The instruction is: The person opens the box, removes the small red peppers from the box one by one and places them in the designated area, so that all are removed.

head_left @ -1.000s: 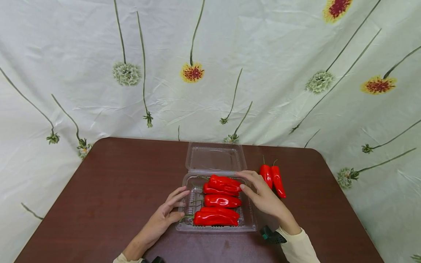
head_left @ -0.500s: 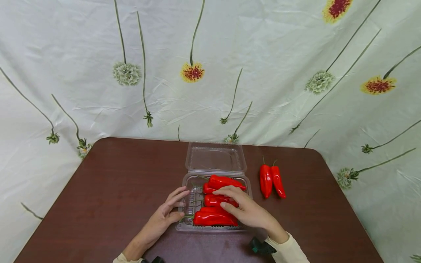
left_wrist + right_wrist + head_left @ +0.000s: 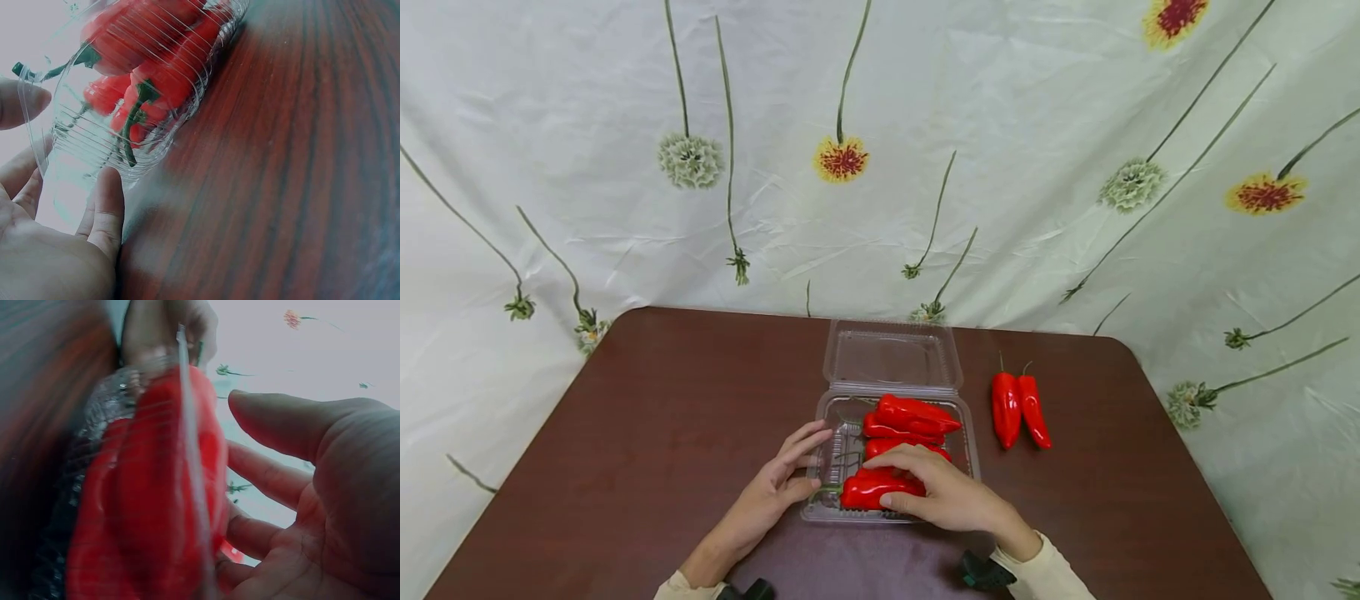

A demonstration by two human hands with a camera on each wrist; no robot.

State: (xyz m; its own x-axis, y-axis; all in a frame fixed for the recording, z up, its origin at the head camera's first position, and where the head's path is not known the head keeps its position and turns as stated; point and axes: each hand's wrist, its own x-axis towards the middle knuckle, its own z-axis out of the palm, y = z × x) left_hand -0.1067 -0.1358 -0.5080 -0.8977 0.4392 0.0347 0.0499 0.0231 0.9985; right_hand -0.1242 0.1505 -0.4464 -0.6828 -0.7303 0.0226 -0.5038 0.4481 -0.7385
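A clear plastic clamshell container lies with its lid laid back on the table, holding several red peppers with green stems. My left hand rests at its left side with spread fingers; in the left wrist view, the fingertips touch the clear plastic wall below the pepper stems. Over the front half of the container is my right hand, thumb and fingers relaxed, fingertips right at the front pepper. The right wrist view, blurred, shows the thumb and fingers apart beside a red pepper.
Two more red peppers, one plump and one slimmer, lie on the table to the right of the container. The dark brown table ends at a flower-printed cloth backdrop. The open lid reaches the far table edge.
My right hand has moved from the back right of the container toward its front, passing over the peppers. The left hand has stayed put at the left side. The view has shifted slightly.
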